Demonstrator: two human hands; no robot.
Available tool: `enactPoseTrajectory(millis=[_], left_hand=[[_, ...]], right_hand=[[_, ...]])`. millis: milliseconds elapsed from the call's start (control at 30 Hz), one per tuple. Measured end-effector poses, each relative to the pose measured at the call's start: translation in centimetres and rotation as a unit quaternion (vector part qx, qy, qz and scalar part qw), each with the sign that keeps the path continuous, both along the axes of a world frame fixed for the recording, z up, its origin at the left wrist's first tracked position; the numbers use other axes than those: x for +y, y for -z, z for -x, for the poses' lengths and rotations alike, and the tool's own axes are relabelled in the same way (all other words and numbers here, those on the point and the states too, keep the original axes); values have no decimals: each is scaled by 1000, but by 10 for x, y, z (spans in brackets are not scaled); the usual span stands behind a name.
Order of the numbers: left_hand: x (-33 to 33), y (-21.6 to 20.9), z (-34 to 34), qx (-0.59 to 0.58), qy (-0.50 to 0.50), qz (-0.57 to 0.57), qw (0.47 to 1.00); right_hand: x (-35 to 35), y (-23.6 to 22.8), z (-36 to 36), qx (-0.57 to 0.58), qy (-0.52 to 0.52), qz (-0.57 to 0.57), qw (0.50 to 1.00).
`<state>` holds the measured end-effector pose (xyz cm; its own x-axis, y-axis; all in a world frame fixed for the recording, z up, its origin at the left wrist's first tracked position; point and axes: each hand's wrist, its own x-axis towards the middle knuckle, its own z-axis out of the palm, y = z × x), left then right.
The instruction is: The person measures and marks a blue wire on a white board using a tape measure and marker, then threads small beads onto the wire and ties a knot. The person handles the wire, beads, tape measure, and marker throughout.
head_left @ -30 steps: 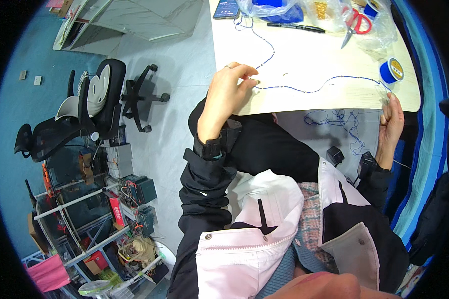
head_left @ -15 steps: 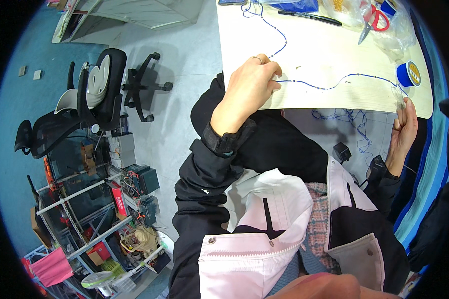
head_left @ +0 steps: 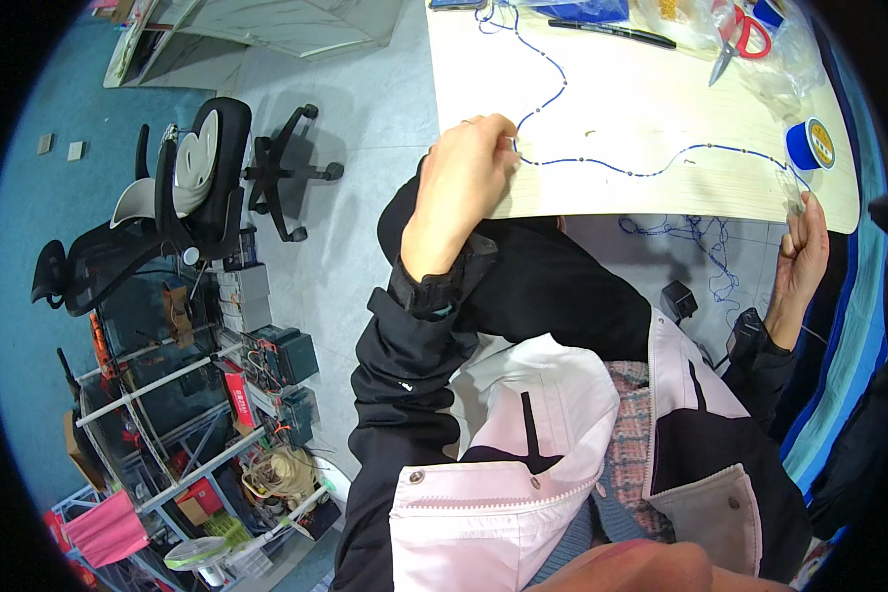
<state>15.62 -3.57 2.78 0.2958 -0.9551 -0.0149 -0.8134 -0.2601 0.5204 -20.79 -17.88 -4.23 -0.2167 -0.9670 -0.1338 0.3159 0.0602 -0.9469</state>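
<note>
A thin blue cord (head_left: 629, 174) with small beads spaced along it lies in curves across the pale table (head_left: 602, 197). My left hand (head_left: 464, 178) rests at the table's near left, fingers bent and pinched at the cord's leftmost bend; the fingertips are partly hidden. At the near right edge, my right hand (head_left: 802, 252) pinches the cord's right end, where a small clear piece shows at the fingertips. Just beyond that hand lies a blue spool (head_left: 809, 145) with a yellow label.
Red-handled scissors (head_left: 740, 44), a black pen (head_left: 612, 34) and clear plastic bags (head_left: 794, 69) lie along the far side. Tangled blue cord (head_left: 701, 237) hangs below the near edge. An office chair (head_left: 187, 187) and a cluttered rack (head_left: 168, 414) stand to the left.
My left hand has moved left and slightly toward me, uncovering the cord's bend on the table. My right hand has stayed nearly still at the cord's right end.
</note>
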Motion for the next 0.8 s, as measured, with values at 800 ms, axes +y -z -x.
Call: enactPoseTrajectory(millis=[800], left_hand=[[-25,5,-23,-168,173,19,970]], right_hand=[[-2,4,3,-24,-8,-5,1000]])
